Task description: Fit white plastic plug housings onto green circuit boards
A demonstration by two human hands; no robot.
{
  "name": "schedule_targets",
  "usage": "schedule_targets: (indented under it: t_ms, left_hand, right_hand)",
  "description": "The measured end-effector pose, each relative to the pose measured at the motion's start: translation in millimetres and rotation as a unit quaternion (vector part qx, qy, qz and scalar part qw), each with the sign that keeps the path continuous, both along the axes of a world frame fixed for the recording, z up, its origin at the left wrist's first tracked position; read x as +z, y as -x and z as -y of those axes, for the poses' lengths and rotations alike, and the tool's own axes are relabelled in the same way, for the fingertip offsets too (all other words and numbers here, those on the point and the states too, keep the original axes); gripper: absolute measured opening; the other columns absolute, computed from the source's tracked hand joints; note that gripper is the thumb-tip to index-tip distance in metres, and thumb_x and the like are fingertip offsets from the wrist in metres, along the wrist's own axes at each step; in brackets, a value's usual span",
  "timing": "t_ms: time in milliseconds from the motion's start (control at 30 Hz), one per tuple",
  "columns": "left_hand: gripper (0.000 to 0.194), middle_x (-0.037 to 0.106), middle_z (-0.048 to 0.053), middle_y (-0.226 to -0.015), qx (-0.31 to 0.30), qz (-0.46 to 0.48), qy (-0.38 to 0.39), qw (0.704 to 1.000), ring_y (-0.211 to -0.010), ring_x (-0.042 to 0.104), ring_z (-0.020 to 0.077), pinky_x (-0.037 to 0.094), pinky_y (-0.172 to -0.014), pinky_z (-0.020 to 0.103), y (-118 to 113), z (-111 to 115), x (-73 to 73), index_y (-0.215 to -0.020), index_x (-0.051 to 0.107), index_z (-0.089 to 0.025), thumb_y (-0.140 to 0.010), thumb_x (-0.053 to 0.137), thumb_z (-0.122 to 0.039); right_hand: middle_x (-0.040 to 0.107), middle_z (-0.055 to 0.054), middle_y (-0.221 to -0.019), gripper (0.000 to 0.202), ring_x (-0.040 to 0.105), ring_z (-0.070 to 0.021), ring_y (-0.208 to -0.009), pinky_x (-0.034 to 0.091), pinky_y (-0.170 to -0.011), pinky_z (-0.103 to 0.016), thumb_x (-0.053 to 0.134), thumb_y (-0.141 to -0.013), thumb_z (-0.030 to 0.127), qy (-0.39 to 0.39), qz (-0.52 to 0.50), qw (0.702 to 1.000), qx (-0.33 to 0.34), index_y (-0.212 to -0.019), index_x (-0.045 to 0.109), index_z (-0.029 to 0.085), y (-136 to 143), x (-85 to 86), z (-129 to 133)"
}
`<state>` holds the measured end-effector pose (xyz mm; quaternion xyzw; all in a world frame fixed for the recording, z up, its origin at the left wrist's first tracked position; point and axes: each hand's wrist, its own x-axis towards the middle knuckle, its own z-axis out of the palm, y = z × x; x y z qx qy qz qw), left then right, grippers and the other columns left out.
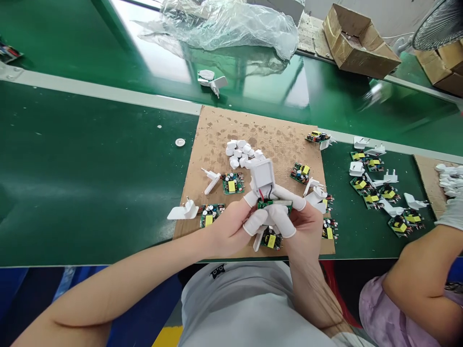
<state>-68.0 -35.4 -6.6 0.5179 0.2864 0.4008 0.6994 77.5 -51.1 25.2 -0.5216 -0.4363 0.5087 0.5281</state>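
Observation:
My left hand and my right hand, both wearing white finger cots, meet over a cardboard sheet. Between their fingertips they grip a green circuit board, held nearly edge-on. A red and a black wire join it to a white plastic plug part, which stands up beyond the fingers. The board's underside and part of its face are hidden by my thumbs. Just behind lies a heap of small white plastic pieces. Circuit boards with yellow transformers and white plug parts lie around my hands.
More boards with plugs lie on the green table at right, beside a co-worker's arm. A white plug and a plastic bag lie farther back. A cardboard box and a fan stand at the back right.

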Motion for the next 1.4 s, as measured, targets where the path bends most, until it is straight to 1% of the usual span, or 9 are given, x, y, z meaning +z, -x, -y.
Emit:
schedule_targets:
  t_ms: [67, 233, 367, 500, 667, 833, 1000, 1167, 1400]
  left_hand:
    - [0.054, 0.062, 0.004, -0.085, 0.0, 0.0, -0.006, 1.0, -0.061, 0.045, 0.0123, 0.042, -0.053, 0.024, -0.2, 1.8, -3.3, -0.141, 0.049, -0.024, -0.097, 0.046, -0.054]
    - [0.054, 0.059, 0.002, -0.075, 0.02, -0.005, 0.019, 1.0, -0.058, 0.045, 0.0124, 0.041, -0.052, 0.024, 0.8, 1.4, 2.3, -0.138, 0.054, -0.023, -0.096, 0.048, -0.056]
    - [0.054, 0.061, 0.003, -0.08, 0.018, 0.032, 0.016, 0.999, -0.058, 0.046, 0.011, 0.042, -0.05, 0.023, -0.2, -0.7, 4.7, -0.135, 0.055, -0.023, -0.093, 0.052, -0.058]
    - [0.045, 0.059, 0.0, -0.077, 0.07, 0.012, 0.015, 0.997, -0.054, 0.042, 0.0077, 0.039, -0.046, 0.02, -2.4, 0.9, -0.9, -0.127, 0.057, -0.023, -0.093, 0.057, -0.052]
    - [0.046, 0.052, -0.003, -0.065, 0.101, -0.025, 0.071, 0.992, -0.048, 0.04, 0.0076, 0.035, -0.043, 0.02, -2.6, 1.4, -0.1, -0.123, 0.06, -0.019, -0.093, 0.056, -0.054]
    - [0.061, 0.051, -0.004, -0.07, 0.024, 0.034, 0.117, 0.992, -0.051, 0.043, 0.0072, 0.037, -0.044, 0.019, -3.1, -4.5, 10.1, -0.125, 0.052, -0.017, -0.086, 0.059, -0.065]
    - [0.05, 0.05, -0.004, -0.074, -0.045, 0.075, 0.124, 0.988, -0.052, 0.039, 0.0058, 0.037, -0.049, 0.02, -3.5, -6.1, 13.3, -0.12, 0.048, -0.019, -0.089, 0.063, -0.055]
    - [0.057, 0.05, -0.001, -0.079, -0.041, 0.095, 0.118, 0.988, -0.056, 0.039, 0.0071, 0.037, -0.05, 0.022, -1.7, -4.9, 10.5, -0.124, 0.054, -0.018, -0.089, 0.056, -0.064]
    - [0.057, 0.045, -0.003, -0.074, -0.033, 0.049, 0.056, 0.997, -0.057, 0.037, 0.0078, 0.038, -0.05, 0.021, -0.3, -4.3, 11.1, -0.137, 0.049, -0.02, -0.095, 0.049, -0.059]
  right_hand:
    - [0.079, -0.005, -0.088, 0.029, 0.071, -0.0198, -0.07, 0.062, -0.061, -0.033, 0.08, -0.078, 0.043, -0.005, 0.003, 0.999, -0.035, -0.1, 0.08, 0.024, 4.9, -0.8, 0.0]
    - [0.077, -0.004, -0.076, 0.035, 0.065, -0.0163, -0.055, 0.055, -0.044, -0.027, 0.077, -0.082, 0.046, 0.003, 0.005, 1.0, -0.022, -0.109, 0.079, 0.025, 3.1, -0.1, 2.2]
    - [0.078, -0.006, -0.083, 0.037, 0.072, -0.0219, -0.072, 0.061, -0.056, -0.032, 0.071, -0.086, 0.053, -0.005, 0.029, 0.999, -0.018, -0.109, 0.079, 0.026, 1.7, -2.7, 2.4]
    - [0.078, -0.008, -0.099, 0.043, 0.074, -0.0255, -0.084, 0.062, -0.064, -0.035, 0.061, -0.092, 0.055, 0.003, 0.018, 0.999, 0.037, -0.121, 0.074, 0.025, -0.2, -10.1, 5.5]
    - [0.077, -0.006, -0.088, 0.043, 0.064, -0.0162, -0.059, 0.051, -0.043, -0.025, 0.066, -0.09, 0.053, 0.027, 0.021, 0.999, 0.032, -0.119, 0.074, 0.023, -0.1, -16.5, 8.6]
    - [0.071, -0.002, -0.07, 0.04, 0.05, -0.0083, -0.044, 0.04, -0.036, -0.019, 0.065, -0.09, 0.054, 0.04, -0.004, 0.999, 0.004, -0.11, 0.077, 0.021, 1.0, -16.6, 1.3]
    - [0.075, -0.004, -0.08, 0.044, 0.052, -0.0088, -0.044, 0.04, -0.035, -0.02, 0.069, -0.085, 0.058, 0.052, -0.054, 0.997, 0.011, -0.108, 0.078, 0.022, -7.3, -11.7, -4.1]
    - [0.077, -0.007, -0.108, 0.059, 0.072, -0.0197, -0.081, 0.061, -0.064, -0.028, 0.083, -0.074, 0.046, 0.0, -0.013, 0.999, 0.053, -0.128, 0.069, 0.025, -5.9, -5.1, -0.8]
    - [0.071, -0.01, -0.124, 0.062, 0.07, -0.0241, -0.106, 0.06, -0.092, -0.036, 0.078, -0.083, 0.034, -0.053, 0.037, 0.994, 0.093, -0.141, 0.057, 0.025, -10.0, -9.8, 5.7]
